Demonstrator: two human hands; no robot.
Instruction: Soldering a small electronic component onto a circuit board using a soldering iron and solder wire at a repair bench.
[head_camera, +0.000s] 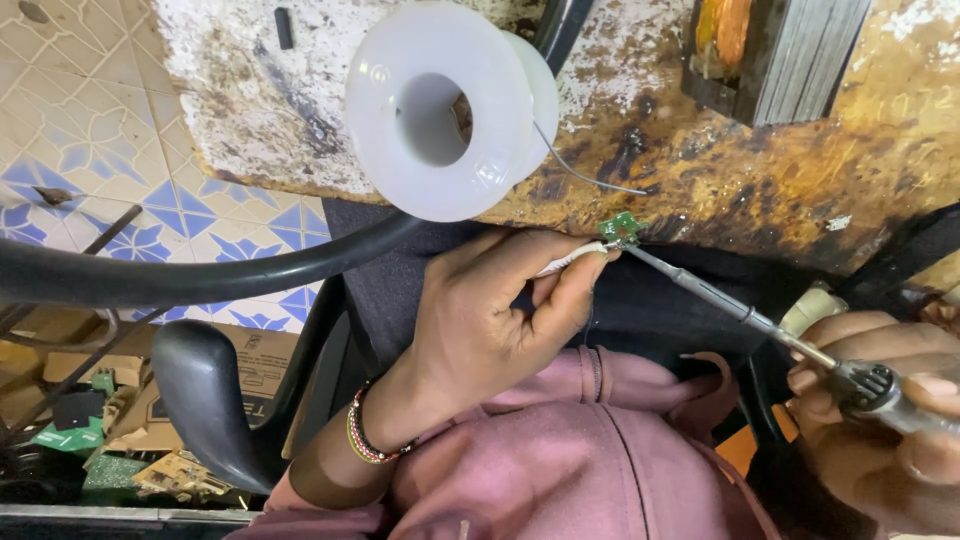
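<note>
My left hand (500, 320) pinches a tiny green circuit board (622, 228) with a white wire between thumb and fingers, holding it against the edge of the worn workbench (780, 190). My right hand (880, 420) grips a soldering iron (740, 312) at the lower right. Its thin metal tip touches the small board. A white solder spool (445, 105) lies on the bench just above my left hand, and a loose strand of solder wire (585, 172) trails from it toward the board.
A grey and orange transformer block (780, 50) stands at the bench's far right. A black chair armrest (205, 390) and curved black tube (200, 270) are at left. Green circuit boards in a cardboard box (110, 440) lie on the patterned tile floor (90, 120).
</note>
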